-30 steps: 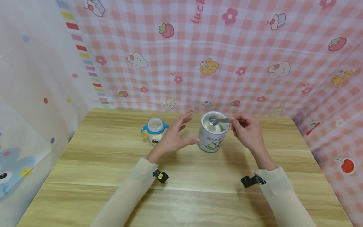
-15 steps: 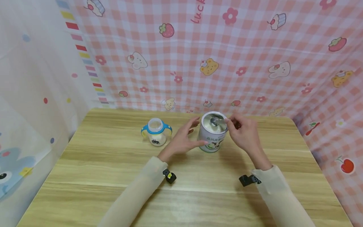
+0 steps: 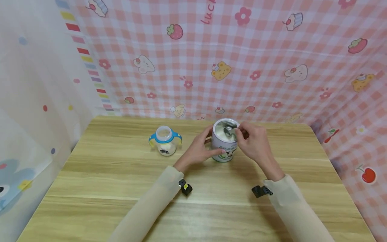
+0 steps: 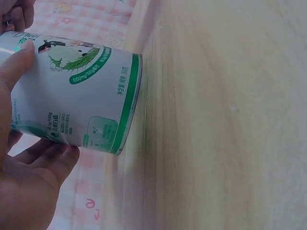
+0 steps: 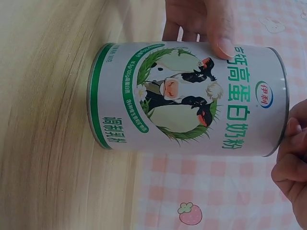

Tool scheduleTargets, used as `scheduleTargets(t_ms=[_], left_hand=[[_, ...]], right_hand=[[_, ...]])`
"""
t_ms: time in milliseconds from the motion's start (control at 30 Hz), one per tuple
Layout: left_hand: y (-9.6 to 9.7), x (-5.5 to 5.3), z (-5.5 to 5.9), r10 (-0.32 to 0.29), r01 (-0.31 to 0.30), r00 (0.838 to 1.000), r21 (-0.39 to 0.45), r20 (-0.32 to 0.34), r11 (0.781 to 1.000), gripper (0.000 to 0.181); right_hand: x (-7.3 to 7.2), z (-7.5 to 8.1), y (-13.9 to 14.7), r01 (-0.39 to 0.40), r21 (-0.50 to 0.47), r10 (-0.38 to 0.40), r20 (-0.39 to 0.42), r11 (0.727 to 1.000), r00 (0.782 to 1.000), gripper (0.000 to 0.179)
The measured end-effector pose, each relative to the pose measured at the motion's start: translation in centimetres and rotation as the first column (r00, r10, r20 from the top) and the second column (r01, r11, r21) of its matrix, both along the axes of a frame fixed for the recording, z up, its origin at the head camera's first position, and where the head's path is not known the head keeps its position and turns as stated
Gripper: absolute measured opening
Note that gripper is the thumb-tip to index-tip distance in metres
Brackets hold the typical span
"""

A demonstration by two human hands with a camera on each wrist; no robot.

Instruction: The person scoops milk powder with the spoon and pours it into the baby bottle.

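Note:
A white milk powder can (image 3: 220, 142) with a cow on its label stands open and upright on the table, pale powder visible inside. My left hand (image 3: 196, 149) holds its left side, thumb (image 5: 221, 38) on the front and fingers (image 4: 53, 160) round toward the back. Between the thumb and fingers of my right hand (image 3: 256, 142) is a metal spoon (image 3: 228, 130). The spoon's bowl lies inside the can's mouth, over or in the powder. My right fingertips (image 5: 292, 132) are right at the rim.
Left of the can stands a baby bottle (image 3: 166, 148) with blue-and-yellow handles, uncapped, whitish contents inside. The wooden table (image 3: 211, 215) ends at a pink checked cloth (image 3: 193, 60) behind; a white patterned cloth (image 3: 33, 84) hangs at the left.
My left hand has moved right from beside the bottle and taken hold of the can. My right hand has shifted left, bringing the spoon lower into the can's mouth.

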State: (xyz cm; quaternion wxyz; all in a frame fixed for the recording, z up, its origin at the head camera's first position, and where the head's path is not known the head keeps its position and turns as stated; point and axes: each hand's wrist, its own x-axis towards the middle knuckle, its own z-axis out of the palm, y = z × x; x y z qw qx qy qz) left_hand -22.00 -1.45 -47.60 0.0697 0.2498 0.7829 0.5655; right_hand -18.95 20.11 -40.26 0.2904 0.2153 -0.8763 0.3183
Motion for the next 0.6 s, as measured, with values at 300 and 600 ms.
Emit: scheduleTargets(t_ms=[300, 600], left_hand=[[0.1, -0.09, -0.1, 0.021, -0.021, 1.0, -0.016, 0.023, 1.0, 0.096], [0.07, -0.07, -0.26, 0.023, -0.023, 0.999, -0.004, 0.026, 1.0, 0.095]], right_hand=[[-0.19, 0.15, -0.71, 0.005, 0.026, -0.006, 0.02, 1.0, 1.0, 0.018], [-0.33, 0.31, -1.03, 0.016, 0.048, -0.018, 0.043, 0.999, 0.999, 0.024]])
